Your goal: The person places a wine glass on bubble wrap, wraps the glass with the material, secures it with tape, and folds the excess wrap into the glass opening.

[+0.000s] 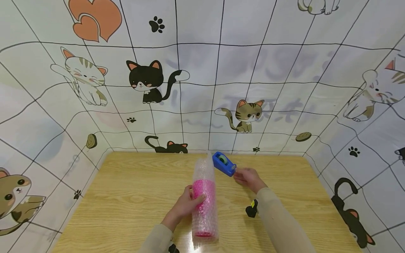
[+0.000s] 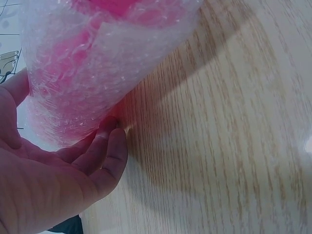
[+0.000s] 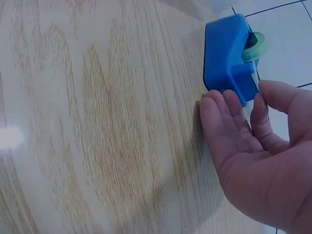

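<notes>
A pink cylinder in clear bubble wrap (image 1: 204, 211) lies lengthwise on the table, its near end facing me. My left hand (image 1: 187, 203) holds it from the left side, thumb over the top and fingers down along the side. In the left wrist view the fingertips reach under the edge of the bubble wrap (image 2: 97, 73). Past the roll's far right stands a blue tape dispenser (image 1: 224, 164) with a greenish tape roll (image 3: 254, 47). My right hand (image 1: 248, 178) is at its front end, thumb and index finger pinching the tape's end.
The wooden table (image 1: 142, 186) meets a cat-patterned tiled cloth wall (image 1: 196, 98) at the back and sides. A black strap piece with a yellow mark (image 1: 251, 208) shows beside the right sleeve (image 1: 281, 218).
</notes>
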Demonstrator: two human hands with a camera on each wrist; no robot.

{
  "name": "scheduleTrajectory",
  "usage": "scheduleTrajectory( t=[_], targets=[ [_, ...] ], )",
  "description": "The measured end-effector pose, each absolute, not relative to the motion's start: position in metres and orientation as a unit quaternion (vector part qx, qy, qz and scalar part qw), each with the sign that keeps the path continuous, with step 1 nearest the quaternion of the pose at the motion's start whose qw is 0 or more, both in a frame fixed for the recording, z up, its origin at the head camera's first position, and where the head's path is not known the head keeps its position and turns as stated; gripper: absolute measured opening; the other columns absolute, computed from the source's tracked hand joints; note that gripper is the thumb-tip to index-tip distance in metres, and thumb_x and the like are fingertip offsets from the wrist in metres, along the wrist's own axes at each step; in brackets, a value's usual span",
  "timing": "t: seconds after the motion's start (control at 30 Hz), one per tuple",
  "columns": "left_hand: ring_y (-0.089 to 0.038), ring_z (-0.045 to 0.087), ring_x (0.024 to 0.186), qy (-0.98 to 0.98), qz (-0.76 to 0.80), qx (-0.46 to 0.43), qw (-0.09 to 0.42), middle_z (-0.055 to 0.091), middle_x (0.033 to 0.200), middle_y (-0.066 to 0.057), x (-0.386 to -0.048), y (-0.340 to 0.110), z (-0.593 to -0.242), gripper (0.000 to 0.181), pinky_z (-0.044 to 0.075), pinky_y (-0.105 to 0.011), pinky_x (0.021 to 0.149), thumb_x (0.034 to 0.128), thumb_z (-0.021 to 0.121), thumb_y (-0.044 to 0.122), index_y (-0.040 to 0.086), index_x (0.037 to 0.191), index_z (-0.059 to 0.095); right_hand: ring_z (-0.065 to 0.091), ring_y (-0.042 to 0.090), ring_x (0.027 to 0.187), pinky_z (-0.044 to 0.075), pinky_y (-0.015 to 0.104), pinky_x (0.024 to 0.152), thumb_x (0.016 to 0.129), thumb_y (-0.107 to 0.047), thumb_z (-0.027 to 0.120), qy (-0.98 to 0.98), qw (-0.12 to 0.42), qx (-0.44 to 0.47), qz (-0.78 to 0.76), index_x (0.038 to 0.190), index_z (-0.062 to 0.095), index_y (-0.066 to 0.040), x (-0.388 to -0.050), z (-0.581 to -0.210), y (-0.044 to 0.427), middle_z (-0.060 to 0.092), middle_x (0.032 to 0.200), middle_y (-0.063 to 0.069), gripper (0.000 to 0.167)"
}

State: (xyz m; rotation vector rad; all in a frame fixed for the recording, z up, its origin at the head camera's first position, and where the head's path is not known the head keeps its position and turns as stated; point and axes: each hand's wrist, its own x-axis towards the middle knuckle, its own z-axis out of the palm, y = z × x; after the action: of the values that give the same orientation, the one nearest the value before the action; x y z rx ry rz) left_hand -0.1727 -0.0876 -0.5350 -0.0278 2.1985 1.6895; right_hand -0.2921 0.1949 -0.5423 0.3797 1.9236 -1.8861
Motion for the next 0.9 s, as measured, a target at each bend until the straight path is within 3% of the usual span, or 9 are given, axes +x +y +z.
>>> scheduleTrajectory(
  t=[0.37,0.63,0.9],
  targets=[
    [-0.025,0.063,0.103,0.778,0.6,-0.007,0.188,0.056,0.127,-0.022,-0.173,-0.0858,-0.5348,0.084,0.056,-0.045,0.088,0.0911,0.065,0.044,-0.001,0.147,0.021,0.067,0.013,0.084,0.058,0.03,0.084,0.102,-0.02,0.051,0.719,0.218,0.137,-0.646,0.129,0.045,0.011,-0.2912,-0.5471,0.1987,0.066,0.099,0.01,0.042],
    [-0.026,0.063,0.105,0.778,0.6,-0.007,0.186,0.055,0.129,-0.022,-0.173,-0.0865,-0.533,0.083,0.055,-0.046,0.089,0.0915,0.065,0.043,-0.001,0.147,0.022,0.064,0.027,0.102,0.054,0.039,0.095,0.098,-0.022,0.054,0.785,0.141,0.123,-0.59,0.116,0.056,0.007,-0.2921,-0.5426,0.1937,0.064,0.115,0.021,0.034],
    [-0.027,0.062,0.107,0.78,0.596,-0.011,0.189,0.054,0.131,-0.023,-0.1723,-0.0872,-0.5327,0.085,0.054,-0.048,0.091,0.0915,0.064,0.045,-0.001,0.148,0.02,0.06,0.036,0.117,0.048,0.045,0.104,0.097,-0.02,0.054,0.776,0.143,0.128,-0.601,0.122,0.052,0.011,-0.2947,-0.5401,0.1917,0.058,0.128,0.028,0.039]
  ],
)
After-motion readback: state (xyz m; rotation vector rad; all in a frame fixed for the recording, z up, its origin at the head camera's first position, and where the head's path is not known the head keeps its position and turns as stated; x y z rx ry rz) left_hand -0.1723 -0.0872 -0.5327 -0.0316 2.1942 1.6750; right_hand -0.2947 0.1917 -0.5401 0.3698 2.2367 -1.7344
